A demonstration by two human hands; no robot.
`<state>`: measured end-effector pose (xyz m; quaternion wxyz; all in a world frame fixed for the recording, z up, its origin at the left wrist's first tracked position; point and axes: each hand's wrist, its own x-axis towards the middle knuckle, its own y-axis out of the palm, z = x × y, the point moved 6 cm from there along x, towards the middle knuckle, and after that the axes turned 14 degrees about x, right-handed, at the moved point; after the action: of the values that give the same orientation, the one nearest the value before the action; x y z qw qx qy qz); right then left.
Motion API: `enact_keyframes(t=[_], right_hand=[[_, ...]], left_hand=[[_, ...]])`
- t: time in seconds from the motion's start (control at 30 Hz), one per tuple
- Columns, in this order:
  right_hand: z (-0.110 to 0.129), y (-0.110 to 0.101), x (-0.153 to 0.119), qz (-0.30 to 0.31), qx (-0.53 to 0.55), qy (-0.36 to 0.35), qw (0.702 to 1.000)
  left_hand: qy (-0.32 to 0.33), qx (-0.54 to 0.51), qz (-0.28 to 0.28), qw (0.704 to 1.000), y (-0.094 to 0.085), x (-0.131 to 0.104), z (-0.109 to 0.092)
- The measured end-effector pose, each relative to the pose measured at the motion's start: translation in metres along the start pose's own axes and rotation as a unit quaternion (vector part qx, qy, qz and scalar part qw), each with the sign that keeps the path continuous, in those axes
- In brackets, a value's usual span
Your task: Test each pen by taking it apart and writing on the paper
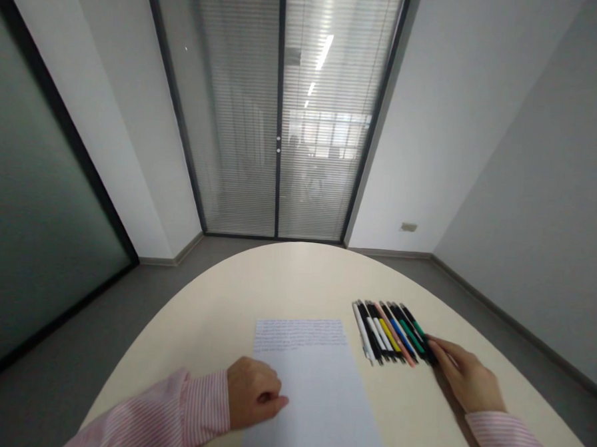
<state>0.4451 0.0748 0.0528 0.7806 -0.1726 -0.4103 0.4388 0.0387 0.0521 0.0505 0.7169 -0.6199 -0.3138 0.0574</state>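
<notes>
My left hand (254, 392) lies on the left edge of a white sheet of paper (314, 404), its fingers curled into a loose fist with nothing visible in them. Handwritten lines cover the top of the sheet. To the right of the paper is a row of several pens (385, 331), laid side by side at a slant, in white, black, yellow, pink, blue and green. My right hand (465, 376) is at the right end of this row. Its fingers are pressed together on the outermost black and green pen (416, 326), near its lower end.
Everything lies on a round cream table (300, 277), whose curved edge runs close by my right forearm. Beyond it stand a glass partition with blinds (242, 147) and white walls. A wall socket (409, 226) sits low on the right.
</notes>
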Motion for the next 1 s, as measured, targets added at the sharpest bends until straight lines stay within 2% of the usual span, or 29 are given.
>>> enact_keyframes(t=[0.17,0.27,0.33,0.4,0.5,0.57,0.67,0.83,1.0], right_hand=[[0.019,-0.010,-0.024,-0.058,-0.033,-0.023,0.998],[0.050,-0.018,-0.045,-0.107,-0.049,-0.068,0.991],[0.077,-0.017,-0.060,-0.118,-0.035,-0.117,0.985],[0.105,-0.008,-0.074,-0.091,0.005,-0.178,0.980],[0.147,0.023,-0.094,0.036,0.080,-0.239,0.967],[0.169,0.042,-0.105,0.089,0.103,-0.244,0.960],[0.194,0.068,-0.118,0.164,0.082,-0.257,0.949],[0.202,0.089,-0.130,0.232,-0.005,-0.311,0.922],[0.204,0.092,-0.134,0.216,-0.078,-0.359,0.904]], left_hand=[[0.004,0.008,-0.029,1.000,-0.006,-0.001,-0.003],[0.008,0.021,-0.054,0.998,-0.014,0.000,-0.007],[0.009,0.029,-0.068,0.997,-0.019,0.001,-0.010],[0.003,0.035,-0.081,0.996,-0.025,0.004,-0.013],[-0.022,0.038,-0.090,0.995,-0.030,0.008,-0.021],[-0.046,0.037,-0.087,0.994,-0.032,0.009,-0.027],[-0.084,0.038,-0.077,0.993,-0.033,0.010,-0.037],[-0.119,0.045,-0.070,0.989,-0.031,0.010,-0.044],[-0.129,0.068,-0.066,0.987,-0.021,0.015,-0.050]])
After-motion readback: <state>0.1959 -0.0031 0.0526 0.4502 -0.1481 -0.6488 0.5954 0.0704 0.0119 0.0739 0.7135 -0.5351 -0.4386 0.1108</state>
